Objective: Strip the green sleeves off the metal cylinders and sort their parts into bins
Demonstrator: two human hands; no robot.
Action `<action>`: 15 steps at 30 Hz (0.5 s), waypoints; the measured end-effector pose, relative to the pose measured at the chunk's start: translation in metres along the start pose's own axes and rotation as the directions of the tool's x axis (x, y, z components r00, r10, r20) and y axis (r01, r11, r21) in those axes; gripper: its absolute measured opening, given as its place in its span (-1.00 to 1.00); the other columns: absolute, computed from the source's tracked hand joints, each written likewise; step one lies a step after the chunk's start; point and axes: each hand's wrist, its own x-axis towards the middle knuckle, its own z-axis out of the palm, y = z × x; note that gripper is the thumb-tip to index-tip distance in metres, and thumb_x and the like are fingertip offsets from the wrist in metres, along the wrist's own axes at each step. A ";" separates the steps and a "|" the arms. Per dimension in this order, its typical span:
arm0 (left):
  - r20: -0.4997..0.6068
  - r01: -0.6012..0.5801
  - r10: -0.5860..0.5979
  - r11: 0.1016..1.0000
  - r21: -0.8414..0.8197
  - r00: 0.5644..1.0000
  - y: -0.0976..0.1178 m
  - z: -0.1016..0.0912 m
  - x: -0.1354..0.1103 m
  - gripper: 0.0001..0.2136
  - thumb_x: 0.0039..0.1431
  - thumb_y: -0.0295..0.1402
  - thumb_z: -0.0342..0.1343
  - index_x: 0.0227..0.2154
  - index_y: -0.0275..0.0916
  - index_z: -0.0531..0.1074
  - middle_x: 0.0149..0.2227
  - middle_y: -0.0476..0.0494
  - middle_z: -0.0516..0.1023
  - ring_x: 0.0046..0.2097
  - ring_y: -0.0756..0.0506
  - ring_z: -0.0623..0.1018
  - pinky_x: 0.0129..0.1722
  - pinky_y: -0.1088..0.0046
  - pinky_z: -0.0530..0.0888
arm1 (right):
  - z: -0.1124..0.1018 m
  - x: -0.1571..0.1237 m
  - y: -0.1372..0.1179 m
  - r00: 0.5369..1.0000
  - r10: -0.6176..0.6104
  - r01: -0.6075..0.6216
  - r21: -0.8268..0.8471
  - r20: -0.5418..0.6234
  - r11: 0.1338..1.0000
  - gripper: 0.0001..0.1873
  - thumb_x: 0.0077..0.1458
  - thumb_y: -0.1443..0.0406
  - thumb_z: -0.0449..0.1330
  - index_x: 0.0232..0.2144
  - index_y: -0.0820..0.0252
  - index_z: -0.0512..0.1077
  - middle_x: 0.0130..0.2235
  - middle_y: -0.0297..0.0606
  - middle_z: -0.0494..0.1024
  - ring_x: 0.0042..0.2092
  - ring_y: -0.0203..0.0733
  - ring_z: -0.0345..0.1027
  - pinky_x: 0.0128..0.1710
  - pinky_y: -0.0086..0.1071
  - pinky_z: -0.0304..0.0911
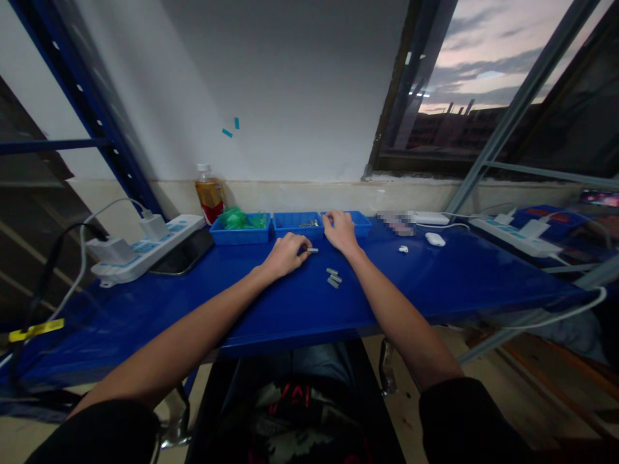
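My left hand [286, 254] is closed in a pinch on a small grey metal cylinder [313, 250], held just above the blue table. My right hand [341, 230] is at the front edge of the right blue bin [362, 225], beside the middle bin. Its fingers are curled together, and whatever they hold is hidden. Several similar metal cylinders [333, 278] lie in a loose group on the table between my forearms. Small metal parts [309, 223] show inside the middle blue bin [290, 225].
The left blue bin [240, 237] holds green plastic bags [235, 219]. Behind it stands a drink bottle [209, 193]. A phone [184, 253] and a power strip [149, 248] lie at left. White earbud case [435, 239], earbud [403, 249] and another power strip [515, 237] are at right.
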 end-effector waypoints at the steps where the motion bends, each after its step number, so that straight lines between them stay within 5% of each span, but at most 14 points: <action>1: -0.061 -0.003 0.001 1.000 -0.030 0.998 -0.006 -0.005 -0.002 -0.88 0.10 -0.40 0.04 -0.29 -0.22 0.41 -0.23 -0.14 0.52 -0.13 -0.16 0.41 -0.10 0.28 0.32 | -0.001 -0.002 -0.004 1.000 -0.023 0.023 0.045 0.014 0.999 -0.65 0.20 0.12 -0.08 -0.33 0.19 0.41 -0.24 -0.14 0.49 -0.15 -0.10 0.28 -0.13 -0.28 0.13; 4: -0.237 0.006 -0.017 0.999 -0.046 0.971 -0.015 -0.019 -0.005 -0.89 0.10 -0.41 0.04 -0.29 -0.23 0.40 -0.23 -0.14 0.51 -0.14 -0.15 0.40 -0.08 0.29 0.32 | 0.003 -0.009 -0.021 0.976 -0.089 0.038 0.245 0.201 0.969 -0.53 0.23 0.06 -0.14 -0.48 0.21 0.38 -0.44 -0.24 0.47 -0.35 -0.23 0.32 -0.29 -0.40 0.14; 8: -0.304 0.017 -0.027 0.999 -0.035 0.952 -0.014 -0.030 -0.004 -0.90 0.09 -0.43 0.03 -0.31 -0.23 0.39 -0.24 -0.15 0.50 -0.11 -0.16 0.39 -0.04 0.27 0.31 | 0.016 -0.016 -0.039 0.881 -0.111 -0.156 0.504 0.460 0.849 -0.48 0.25 0.08 -0.19 -0.57 0.22 0.32 -0.61 -0.36 0.32 -0.56 -0.34 0.21 -0.48 -0.47 0.13; 11: -0.294 0.025 -0.047 0.997 -0.079 0.955 -0.013 -0.029 -0.002 -0.87 0.08 -0.43 0.03 -0.29 -0.23 0.39 -0.21 -0.16 0.50 -0.08 -0.17 0.39 -0.03 0.26 0.31 | 0.022 -0.018 -0.042 0.877 -0.080 -0.239 0.574 0.474 0.783 -0.58 0.24 0.13 -0.16 -0.55 0.20 0.25 -0.62 -0.42 0.25 -0.58 -0.37 0.17 -0.52 -0.50 0.12; 15: -0.226 0.189 -0.280 0.915 -0.356 0.933 -0.021 -0.020 0.003 -0.73 0.06 -0.40 0.02 -0.14 -0.26 0.36 -0.25 -0.14 0.53 -0.16 -0.13 0.46 -0.13 0.32 0.36 | 0.025 -0.019 -0.037 0.928 -0.125 -0.077 0.512 0.350 0.856 -0.77 0.18 0.18 -0.05 -0.46 0.17 0.21 -0.55 -0.45 0.26 -0.51 -0.35 0.19 -0.48 -0.49 0.09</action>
